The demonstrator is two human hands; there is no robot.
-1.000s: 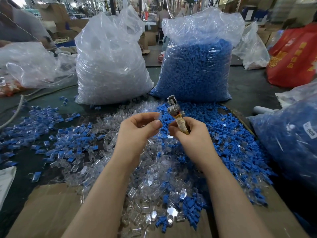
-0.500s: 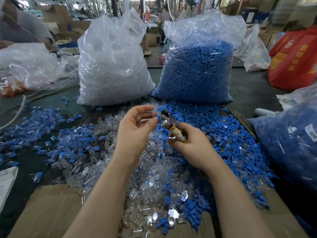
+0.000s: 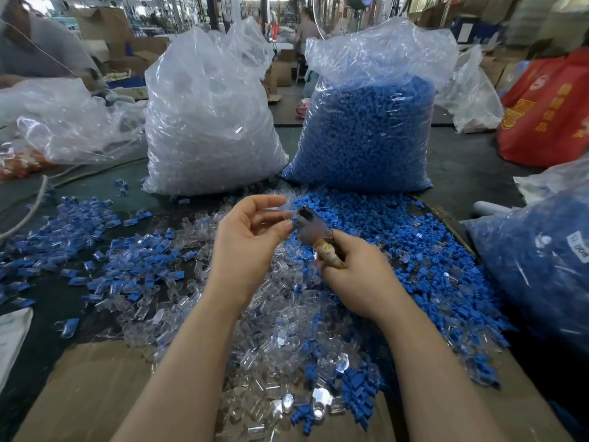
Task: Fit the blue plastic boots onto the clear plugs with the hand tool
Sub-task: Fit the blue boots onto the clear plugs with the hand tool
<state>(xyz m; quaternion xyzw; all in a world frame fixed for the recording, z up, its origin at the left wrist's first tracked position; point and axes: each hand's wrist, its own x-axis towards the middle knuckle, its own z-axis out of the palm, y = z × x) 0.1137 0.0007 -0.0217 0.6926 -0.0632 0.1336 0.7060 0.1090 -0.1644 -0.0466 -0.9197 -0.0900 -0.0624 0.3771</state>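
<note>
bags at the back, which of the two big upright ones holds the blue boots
The right bag, behind the tool: it is packed with blue pieces. The left bag holds only clear ones.

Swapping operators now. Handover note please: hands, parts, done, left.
Right hand: grips the tool by its wrapped handle, head tilted up and left.
Left hand: fingertips at the tool head, pinching a small part there; blurred, cannot tell which part.
Parts: loose clear plugs heaped in the middle of the table, loose blue boots to the right. Full bags behind: clear bag, blue bag.
Done: mixed blue-and-clear pieces spread on the left, seemingly fitted ones.
Left: finish this piece, then work through both heaps.
</note>
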